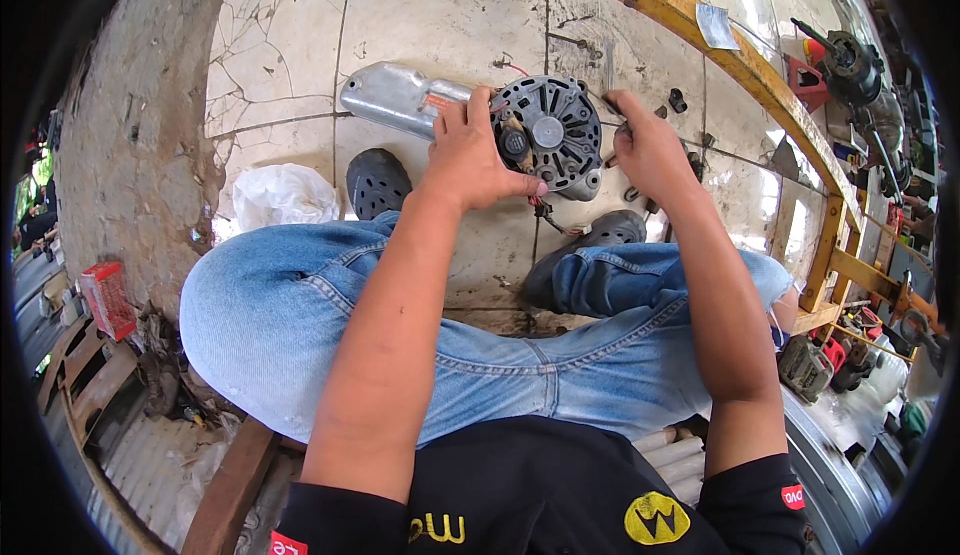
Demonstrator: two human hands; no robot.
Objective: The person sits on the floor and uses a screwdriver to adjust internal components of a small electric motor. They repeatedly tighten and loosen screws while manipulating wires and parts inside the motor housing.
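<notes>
Between my hands, over the tiled floor, is an alternator (pixel 548 132) with a round, slotted rear face turned up. My left hand (pixel 468 155) grips its left side, thumb along the lower edge and fingers over the upper left. Short wires (pixel 545 213) with a red end hang from its lower edge. My right hand (pixel 645 147) is closed just right of the alternator. A thin dark piece shows at its fingertips, too small to make out. Behind the alternator, to the left, lies a long silver metal housing (pixel 390 97) with an orange label.
Small dark metal parts (pixel 678 101) lie on the tiles at right. A yellow metal frame (pixel 740 70) arches along the right side. A crumpled white plastic bag (pixel 285 195) is beside my left shoe (pixel 378 181). A red box (pixel 107 300) stands at far left.
</notes>
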